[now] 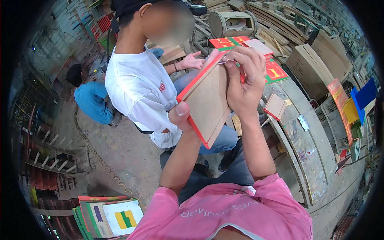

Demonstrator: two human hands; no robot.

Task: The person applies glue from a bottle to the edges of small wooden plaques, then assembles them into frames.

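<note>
A flat brown wooden board (209, 105) with red-painted edges is held up tilted in front of me. My left hand (182, 116) grips its lower left side, thumb pressed on the red edge. At the board's upper end is my right hand (247, 76), fingers curled and thumb pinched against them. A thin pale strip (224, 61) shows at those fingertips, right by the red edge; what it is I cannot tell.
A person in a white shirt (138, 90) sits close at left, and another in blue (94, 100) crouches behind. At right, a worktable (298, 138) bears a smaller red-edged board (275, 106) and red-green printed panels (276, 72). Painted panels (96, 218) lean at lower left.
</note>
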